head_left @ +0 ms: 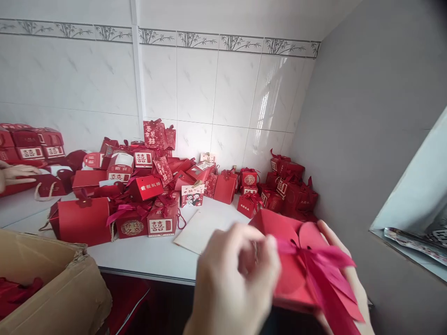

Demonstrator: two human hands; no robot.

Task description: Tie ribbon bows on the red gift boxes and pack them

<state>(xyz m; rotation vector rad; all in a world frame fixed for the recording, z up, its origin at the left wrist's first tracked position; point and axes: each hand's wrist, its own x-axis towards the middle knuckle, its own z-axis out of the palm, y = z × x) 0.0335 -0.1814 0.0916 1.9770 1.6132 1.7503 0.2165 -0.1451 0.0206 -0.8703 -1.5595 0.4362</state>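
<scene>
A red gift box (288,279) with overlapping petal flaps on top is held up at the front right. A magenta ribbon (324,284) passes through the holes in its flaps, and a long tail hangs down the front. My right hand (352,274) grips the box from its far right side, partly hidden behind the flaps and ribbon. At the box's left, my left hand (233,274) is closed in a pinch on the ribbon where it runs leftward; motion blurs the fingers. A pale flat sheet (195,228) lies on the table behind my left hand.
Many red gift boxes (84,221) crowd the white table (139,253), with another pile (289,186) in the right corner. A cardboard carton (70,284) holding red items stands at the front left. Another person's hand (17,174) touches boxes at far left.
</scene>
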